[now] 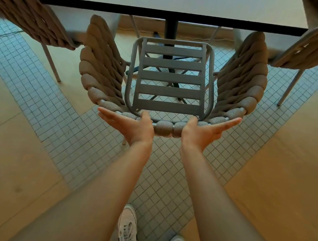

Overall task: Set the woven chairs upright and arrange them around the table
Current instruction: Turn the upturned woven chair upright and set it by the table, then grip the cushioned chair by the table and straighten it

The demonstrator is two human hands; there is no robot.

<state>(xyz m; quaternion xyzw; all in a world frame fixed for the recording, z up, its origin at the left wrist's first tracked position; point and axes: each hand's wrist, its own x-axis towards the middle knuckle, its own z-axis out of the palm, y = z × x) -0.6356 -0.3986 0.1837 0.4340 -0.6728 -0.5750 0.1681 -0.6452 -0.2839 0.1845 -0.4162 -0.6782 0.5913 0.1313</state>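
My left hand (131,124) and right hand (203,131) lie spread, palms against the woven chair (171,75) backrest; I should push evenly, square to the desk (168,14) near edge.

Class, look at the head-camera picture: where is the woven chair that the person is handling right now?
The woven chair stands centre frame, facing the table, between two other chairs, with the left hand and right hand against its back rim.
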